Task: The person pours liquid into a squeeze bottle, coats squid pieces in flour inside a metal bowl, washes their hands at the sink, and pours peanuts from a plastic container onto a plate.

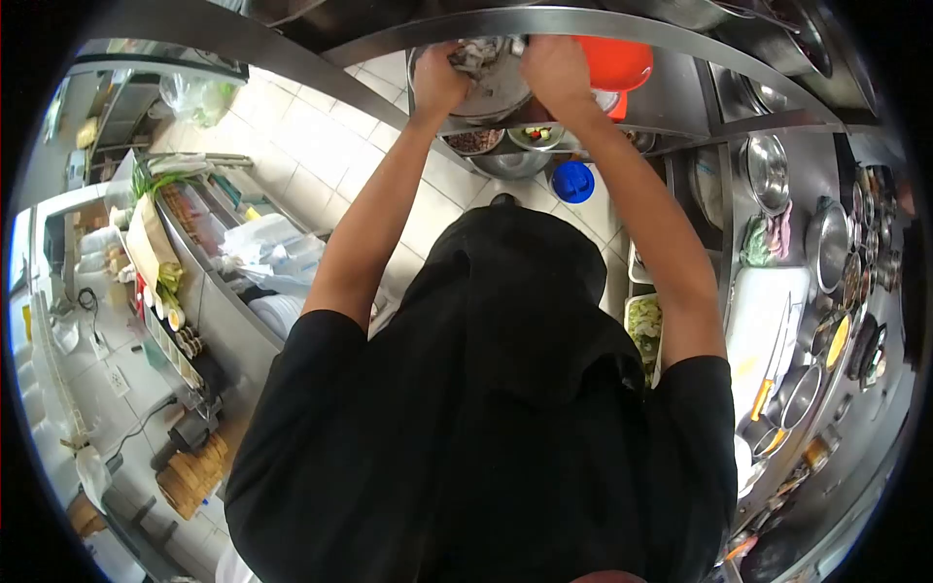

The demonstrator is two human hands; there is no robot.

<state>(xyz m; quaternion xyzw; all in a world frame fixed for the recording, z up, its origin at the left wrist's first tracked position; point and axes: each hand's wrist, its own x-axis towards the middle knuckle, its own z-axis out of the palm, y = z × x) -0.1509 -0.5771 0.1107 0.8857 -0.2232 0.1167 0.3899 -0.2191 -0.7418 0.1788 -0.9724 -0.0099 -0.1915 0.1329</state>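
Note:
At the top of the view, a round grey metal bowl [501,92] on a steel shelf holds pale, greyish chunks of food [476,56]. My left hand [440,85] is closed at the bowl's left edge, its fingertips partly hidden. Over the right edge, my right hand [557,76] is also curled, with its fingers turned away from me. Just right of that hand is a red bowl [617,66]. Below the metal bowl are a dish of brown bits [474,142] and a bowl with green, red and yellow pieces [535,134].
A steel rail [466,21] crosses above my hands. A blue round object [573,182] is in front of me. On my right, a white cutting board [765,325] bears a knife [773,364], with metal bowls beyond. A counter with plastic bags [272,248] stands left.

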